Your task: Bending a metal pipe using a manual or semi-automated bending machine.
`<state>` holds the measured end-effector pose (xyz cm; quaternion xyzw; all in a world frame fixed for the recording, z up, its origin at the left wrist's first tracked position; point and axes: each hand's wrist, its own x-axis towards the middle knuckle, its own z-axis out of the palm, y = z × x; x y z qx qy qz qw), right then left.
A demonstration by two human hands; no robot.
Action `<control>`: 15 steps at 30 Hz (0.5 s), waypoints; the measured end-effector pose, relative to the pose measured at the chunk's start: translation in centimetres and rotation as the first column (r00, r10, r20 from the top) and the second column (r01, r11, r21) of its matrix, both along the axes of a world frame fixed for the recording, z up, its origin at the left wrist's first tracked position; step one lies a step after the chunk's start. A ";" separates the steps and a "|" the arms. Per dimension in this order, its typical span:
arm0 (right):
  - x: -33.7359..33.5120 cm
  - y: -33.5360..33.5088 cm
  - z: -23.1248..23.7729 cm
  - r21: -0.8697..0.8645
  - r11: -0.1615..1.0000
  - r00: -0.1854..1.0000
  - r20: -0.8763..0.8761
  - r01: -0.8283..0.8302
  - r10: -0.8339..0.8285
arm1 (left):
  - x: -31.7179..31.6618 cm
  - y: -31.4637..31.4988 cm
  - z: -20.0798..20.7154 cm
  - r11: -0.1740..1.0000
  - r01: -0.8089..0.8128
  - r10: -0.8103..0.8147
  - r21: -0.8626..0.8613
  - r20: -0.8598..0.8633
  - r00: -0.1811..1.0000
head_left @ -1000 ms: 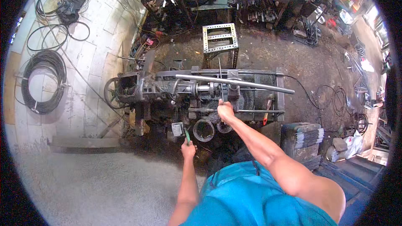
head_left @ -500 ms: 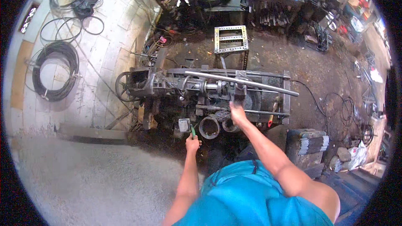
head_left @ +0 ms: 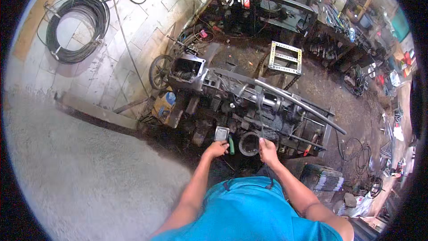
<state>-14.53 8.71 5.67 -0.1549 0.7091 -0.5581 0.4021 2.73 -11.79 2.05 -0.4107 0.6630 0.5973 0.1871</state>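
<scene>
My left hand (head_left: 216, 150) is curled just below a small square metal tray (head_left: 221, 133), its fingertips close beside a green handle (head_left: 231, 145); what is in those fingers, if anything, I cannot make out. Closed around the lower end of a slim grey rod (head_left: 261, 127) is my right hand (head_left: 267, 151). That rod rises toward the dark, greasy machine (head_left: 240, 96) in front of me. Between my hands sits a round metal pipe end (head_left: 248, 144). Across the machine's top lies a long bright metal bar (head_left: 303, 105), slanting down to the right.
A handwheel (head_left: 160, 72) stands at the machine's left end. Beyond the machine is a perforated metal stand (head_left: 285, 58). Coiled cable (head_left: 78, 29) rests against the pale wall at left. A brush with a red handle (head_left: 307, 150) lies on the machine's right end. Cluttered workbenches (head_left: 276, 11) line the back.
The view has turned, so the machine now slants down to the right. My left hand has moved left off the green handle; my right hand has drawn back toward me, now holding the slim rod.
</scene>
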 end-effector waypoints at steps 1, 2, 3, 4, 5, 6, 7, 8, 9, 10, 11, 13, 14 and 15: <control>0.7 -2.2 2.9 0.047 0.998 0.998 0.054 -0.043 0.041 | 0.3 -3.4 -0.1 0.997 0.080 -0.080 0.004 -0.021 0.997; 1.7 -4.5 4.3 0.055 0.998 0.999 0.044 -0.032 0.030 | 0.6 -6.4 0.4 0.998 -0.059 0.055 -0.026 -0.120 0.991; 2.8 -6.9 5.3 0.052 0.997 0.995 0.076 -0.063 0.059 | 1.1 -9.5 1.0 0.979 -0.201 0.187 -0.039 -0.220 0.957; 4.0 -9.4 6.7 0.042 0.990 0.986 0.106 -0.133 0.128 | 3.2 -13.8 -0.5 0.907 -0.239 0.160 -0.346 -0.241 0.957; 4.5 -11.0 7.4 0.040 0.994 0.969 0.230 -0.097 0.086 | 1.2 -17.0 3.8 0.917 -0.240 0.157 -0.318 -0.265 0.951; 5.3 -13.2 8.5 0.022 0.997 0.934 0.353 -0.076 0.063 | 0.5 -19.5 6.7 0.794 -0.314 0.141 -0.520 -0.345 0.928; 6.2 -15.9 10.0 -0.054 0.993 0.877 0.466 -0.107 0.120 | 1.9 -23.4 6.8 0.702 -0.389 0.163 -0.597 -0.397 0.903; 6.8 -18.6 11.2 -0.126 0.986 0.806 0.570 -0.106 0.159 | 2.3 -26.0 8.1 0.621 -0.498 0.163 -0.605 -0.522 0.837; 7.5 -21.2 12.3 -0.109 0.992 0.807 0.578 -0.067 0.118 | 2.3 -28.8 9.6 0.594 -0.460 0.207 -0.660 -0.427 0.880; 8.3 -24.1 13.4 -0.105 0.993 0.803 0.587 -0.051 0.104 | 3.5 -32.0 9.7 0.525 -0.532 0.212 -0.665 -0.503 0.838; 8.3 -26.4 13.4 -0.093 0.995 0.773 0.627 -0.044 0.093 | 2.9 -33.8 11.2 0.476 -0.503 0.224 -0.722 -0.453 0.863; 8.6 -30.3 13.7 -0.107 0.994 0.721 0.691 0.023 0.057 | 2.3 -36.8 13.0 0.426 -0.467 0.224 -0.775 -0.410 0.884; 8.7 -31.8 13.8 -0.116 0.991 0.657 0.753 0.072 0.040 | 2.1 -38.3 13.1 0.399 -0.457 0.220 -0.795 -0.401 0.889; 8.8 -33.0 13.6 -0.087 0.985 0.589 0.808 0.149 -0.018 | 1.9 -39.5 13.1 0.372 -0.447 0.215 -0.813 -0.393 0.894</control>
